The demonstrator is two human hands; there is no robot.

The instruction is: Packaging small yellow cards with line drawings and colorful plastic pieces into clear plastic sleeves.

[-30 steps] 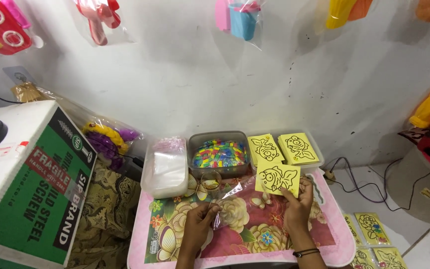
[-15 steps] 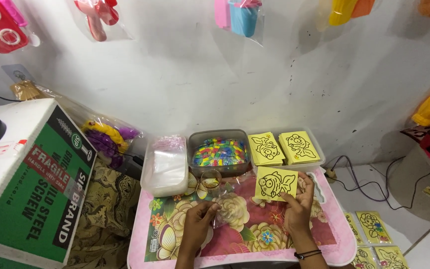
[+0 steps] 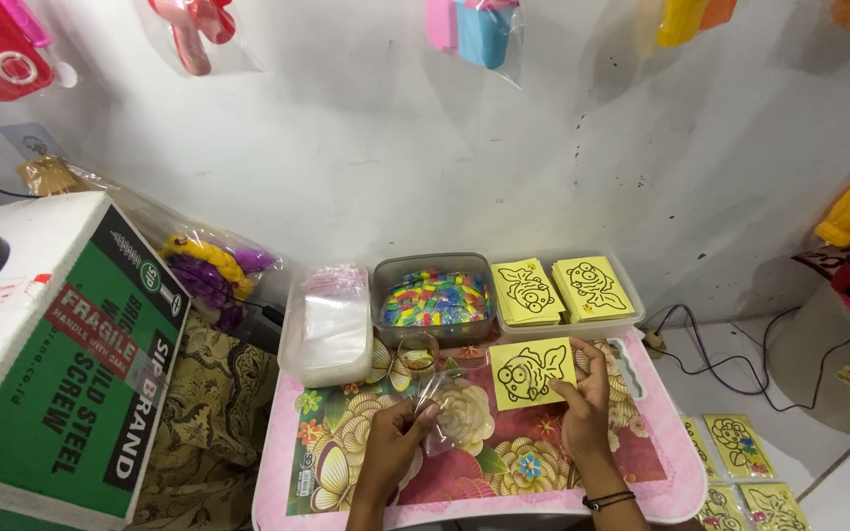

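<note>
- Two hands are seen over a pink floral table [image 3: 346, 462].
- A clear plastic bag [image 3: 442, 408] is pinched by the left hand [image 3: 391, 447].
- A yellow fish card [image 3: 531, 374] is gripped by the right hand [image 3: 587, 408].

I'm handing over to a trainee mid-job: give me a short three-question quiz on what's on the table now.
1. True or false: the right hand holds a yellow card with a fish drawing.
2. What does the left hand hold? A) clear plastic bag B) scissors C) green box
3. What fills the grey tub at the back of the pink table?

Key:
1. True.
2. A, the clear plastic bag.
3. Small multicoloured pieces; two stacks of yellow cards lie in the tray to its right.
</note>
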